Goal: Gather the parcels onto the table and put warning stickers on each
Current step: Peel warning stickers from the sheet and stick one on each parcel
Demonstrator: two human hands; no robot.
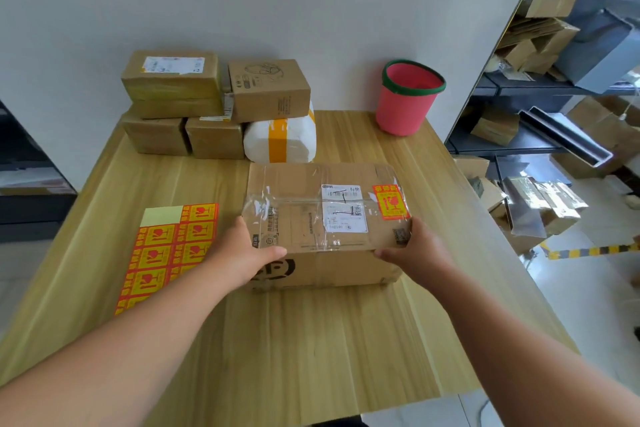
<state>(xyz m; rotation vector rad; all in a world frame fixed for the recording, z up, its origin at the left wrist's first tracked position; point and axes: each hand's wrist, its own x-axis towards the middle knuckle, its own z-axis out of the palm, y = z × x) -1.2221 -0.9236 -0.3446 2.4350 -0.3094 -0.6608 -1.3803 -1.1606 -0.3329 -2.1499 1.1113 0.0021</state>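
Bare forearms (138, 322), bare left grip (242, 253), right grip (415, 248)

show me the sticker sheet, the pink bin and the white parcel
sticker sheet (159, 255): head view, a sticker near the sheet's middle.
pink bin (401, 111): head view, its outer wall below the green rim.
white parcel (280, 140): head view, the orange tape band on its front.

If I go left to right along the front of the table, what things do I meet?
Sheet of warning stickers → left hand → taped cardboard box → right hand.
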